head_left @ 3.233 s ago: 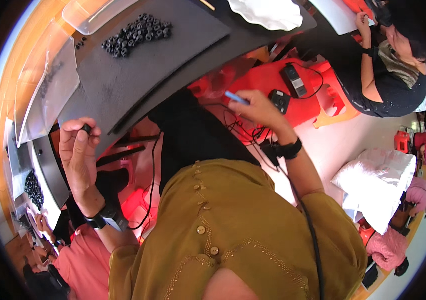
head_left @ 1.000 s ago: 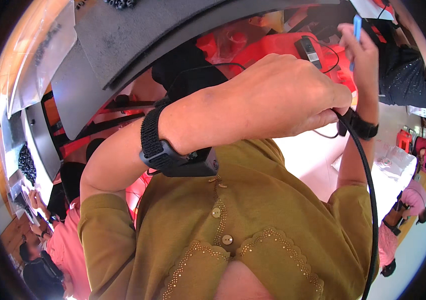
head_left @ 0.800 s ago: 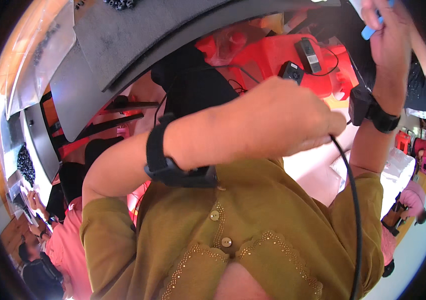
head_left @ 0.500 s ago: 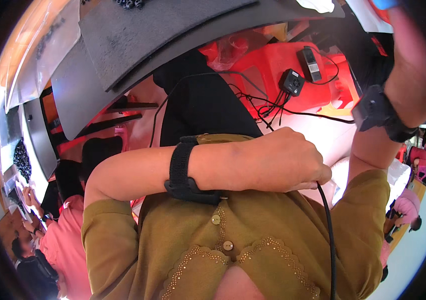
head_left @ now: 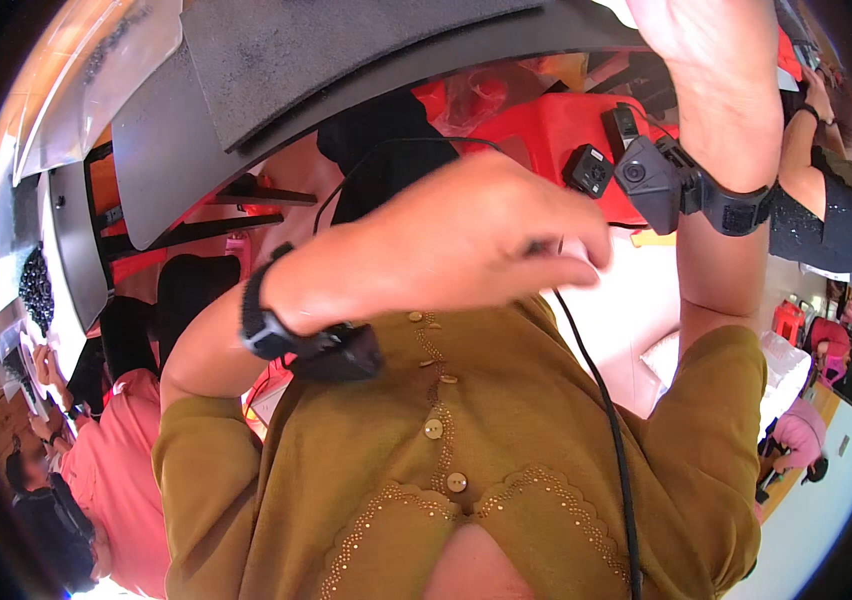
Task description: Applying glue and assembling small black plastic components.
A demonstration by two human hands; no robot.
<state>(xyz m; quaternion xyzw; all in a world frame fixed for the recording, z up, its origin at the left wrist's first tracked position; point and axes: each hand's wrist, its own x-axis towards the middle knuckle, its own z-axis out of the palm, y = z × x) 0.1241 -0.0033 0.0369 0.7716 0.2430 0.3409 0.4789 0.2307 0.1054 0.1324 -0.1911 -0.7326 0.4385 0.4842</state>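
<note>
My left hand (head_left: 501, 225) is in the middle of the view, smeared by motion, with its fingers curled. A black cable (head_left: 601, 370) runs from beneath it down across my olive shirt (head_left: 536, 400); whether the fingers touch the cable cannot be made out. My right hand (head_left: 711, 40) reaches up at the top right, and its fingers are cut off by the upper edge. Close to it, at the table's edge, shows a bit of white material (head_left: 618, 10). Each wrist wears a black strap with a small camera, as on the right wrist (head_left: 651, 180).
A dark mat (head_left: 326, 65) lies on the grey table (head_left: 156, 170) ahead. Below its edge stands a red stool (head_left: 536, 130) bearing a small black box (head_left: 588, 170) and another black device (head_left: 624, 122). People work at left (head_left: 121, 450) and right (head_left: 826, 210).
My left hand has risen away from my chest, and the cable now hangs below it. My right hand has moved left, to the table's edge.
</note>
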